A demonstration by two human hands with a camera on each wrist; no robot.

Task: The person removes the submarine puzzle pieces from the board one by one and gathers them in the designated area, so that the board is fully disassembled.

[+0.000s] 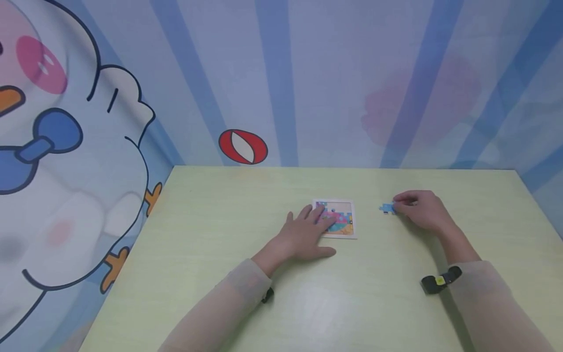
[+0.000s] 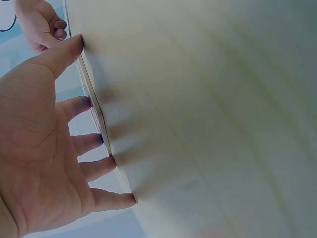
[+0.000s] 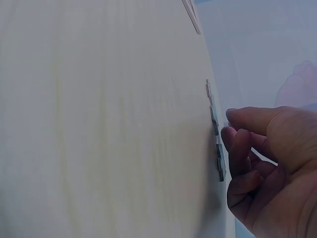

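Observation:
My left hand (image 1: 303, 237) lies with fingers spread, its fingertips on a small white-framed jigsaw puzzle (image 1: 354, 222). Pink, blue and orange picture pieces show inside the frame, partly covered by the fingers. In the left wrist view the left hand (image 2: 44, 144) touches the frame and table with straight fingers. To the right of the puzzle, my right hand (image 1: 422, 208) is at the edge of blue puzzle pieces (image 1: 386, 209). The right wrist view shows the right hand (image 3: 277, 163) with curled fingers, thumb and index tips close together beside flat pieces (image 3: 220, 163); whether they pinch one is unclear.
Both hands work over a pale wood-look table (image 1: 198, 220). Behind it stands a blue striped backdrop (image 1: 325, 88), and a large cartoon figure (image 1: 79, 210) is printed at the left. Each wrist wears a black strap, such as the right strap (image 1: 441, 280).

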